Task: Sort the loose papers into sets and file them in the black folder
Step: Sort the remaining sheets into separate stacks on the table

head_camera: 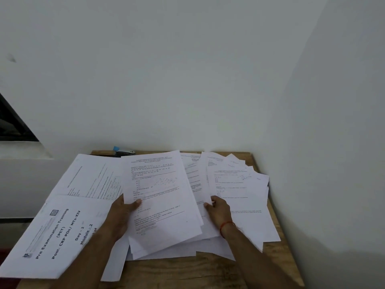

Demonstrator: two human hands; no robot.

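Observation:
Loose white printed papers cover a small wooden table (179, 270). My left hand (123, 213) grips the left edge of a printed sheet with a graph (164, 197), thumb on top, lifting it off the middle pile. My right hand (218, 211) pinches the edge of sheets in a fanned stack (237, 190) on the right. A cover sheet reading "Pre Examination Training" (60, 234) lies at the front left, overhanging the table. Another printed sheet (91, 178) lies behind it. A dark edge behind the papers near the stapler may be the black folder; I cannot tell.
A stapler (125, 151) with a blue end lies at the table's back edge against the white wall. Walls close in behind and on the right. A dark window frame (14, 124) is at the left. Bare wood shows along the table's front edge.

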